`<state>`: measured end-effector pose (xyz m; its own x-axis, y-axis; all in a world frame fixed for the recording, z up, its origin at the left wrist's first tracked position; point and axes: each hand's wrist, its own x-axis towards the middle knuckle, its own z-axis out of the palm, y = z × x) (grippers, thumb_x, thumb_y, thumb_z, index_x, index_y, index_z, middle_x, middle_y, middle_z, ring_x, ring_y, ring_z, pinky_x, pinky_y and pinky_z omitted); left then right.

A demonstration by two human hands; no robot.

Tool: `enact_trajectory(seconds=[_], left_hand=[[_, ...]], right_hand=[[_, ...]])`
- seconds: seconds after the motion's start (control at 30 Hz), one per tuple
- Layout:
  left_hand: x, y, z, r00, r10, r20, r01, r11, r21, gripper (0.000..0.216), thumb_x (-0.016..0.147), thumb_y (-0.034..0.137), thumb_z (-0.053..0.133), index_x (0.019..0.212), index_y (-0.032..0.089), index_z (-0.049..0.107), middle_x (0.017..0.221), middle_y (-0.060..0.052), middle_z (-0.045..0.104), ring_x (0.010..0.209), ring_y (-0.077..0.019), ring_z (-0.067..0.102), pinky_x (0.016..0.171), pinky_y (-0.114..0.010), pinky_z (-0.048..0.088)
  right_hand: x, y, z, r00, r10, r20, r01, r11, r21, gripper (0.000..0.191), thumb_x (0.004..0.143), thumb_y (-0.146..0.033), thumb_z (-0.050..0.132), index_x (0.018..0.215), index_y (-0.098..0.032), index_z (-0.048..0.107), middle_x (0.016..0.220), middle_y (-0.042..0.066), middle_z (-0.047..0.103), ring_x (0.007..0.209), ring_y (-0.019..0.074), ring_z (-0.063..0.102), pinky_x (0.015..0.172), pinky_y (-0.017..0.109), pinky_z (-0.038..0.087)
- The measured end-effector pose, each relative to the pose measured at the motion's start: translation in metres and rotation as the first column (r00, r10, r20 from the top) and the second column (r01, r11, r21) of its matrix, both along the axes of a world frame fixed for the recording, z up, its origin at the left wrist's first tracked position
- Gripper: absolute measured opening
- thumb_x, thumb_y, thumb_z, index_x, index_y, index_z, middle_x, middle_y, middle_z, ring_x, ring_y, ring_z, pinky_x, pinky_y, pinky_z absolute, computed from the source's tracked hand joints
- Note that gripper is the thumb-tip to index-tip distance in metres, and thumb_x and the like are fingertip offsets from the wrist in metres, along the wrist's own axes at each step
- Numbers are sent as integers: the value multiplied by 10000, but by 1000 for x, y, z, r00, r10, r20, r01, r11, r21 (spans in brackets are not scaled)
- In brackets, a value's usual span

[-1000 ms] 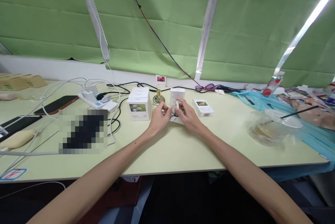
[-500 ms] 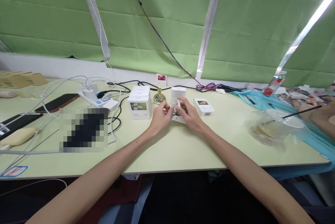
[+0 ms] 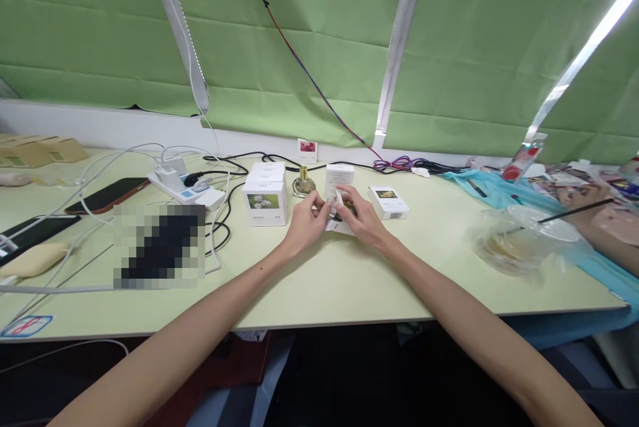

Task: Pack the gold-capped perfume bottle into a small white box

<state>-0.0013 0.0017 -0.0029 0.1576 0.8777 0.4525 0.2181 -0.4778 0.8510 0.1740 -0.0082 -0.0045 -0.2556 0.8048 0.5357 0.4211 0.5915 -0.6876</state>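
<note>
White paper piece [image 3: 340,227], dark patch showing, partly hidden, just in front of fine-printed upright carton [image 3: 339,177]; left hand [image 3: 308,219], right hand [image 3: 363,217] both pinch paper piece.

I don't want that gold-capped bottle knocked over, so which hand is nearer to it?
Left. The left hand is just in front of the gold-capped bottle; the right hand is farther away, off to the bottle's right.
</note>
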Motion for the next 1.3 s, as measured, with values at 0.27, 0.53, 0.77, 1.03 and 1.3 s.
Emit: enact_trajectory(seconds=[0.27,0.53,0.77,1.03,1.3], left_hand=[[-2,4,-3,1000,-4,-22,4,1000,-5,345,899,469,620,755,220,430,641,38,512,518,-116,517,488,-235,354],[-1,5,-3,998,26,-57,-26,1000,-7,337,919,498,595,773,217,478,705,-5,600,642,-178,632,573,-279,437],[-1,0,2,998,-8,-62,8,1000,0,314,926,514,592,879,204,569,840,-40,695,682,-163,627,589,-271,452],[-3,2,0,999,-29,-20,29,1000,-5,345,895,544,622,910,200,597,827,-35,668,692,-163,617,535,-248,421],[-1,-2,1,999,-9,-46,10,1000,26,304,912,500,611,890,196,607,846,-45,672,680,-152,591,547,-250,405]], right_hand=[[0,0,1,1000,1,-17,-1,1000,-6,529,1002,-522,513,1433,-215,505,1189,108,734,1026,246,701,911,389,549],[-3,-1,4,999,-51,-17,51,998,-47,592,990,-543,501,1471,-201,446,1210,122,735,1042,255,706,950,418,539],[-4,0,3,992,-107,-71,105,994,-37,628,984,-582,500,1471,-192,434,1235,135,732,1048,260,706,982,438,531],[-4,1,2,990,-122,-74,121,992,-17,620,989,-586,483,1460,-185,440,1228,136,732,1038,258,706,948,415,538],[-4,1,3,988,-128,-91,128,992,-8,580,995,-567,486,1437,-192,452,1213,132,738,1028,252,706,926,399,545]])
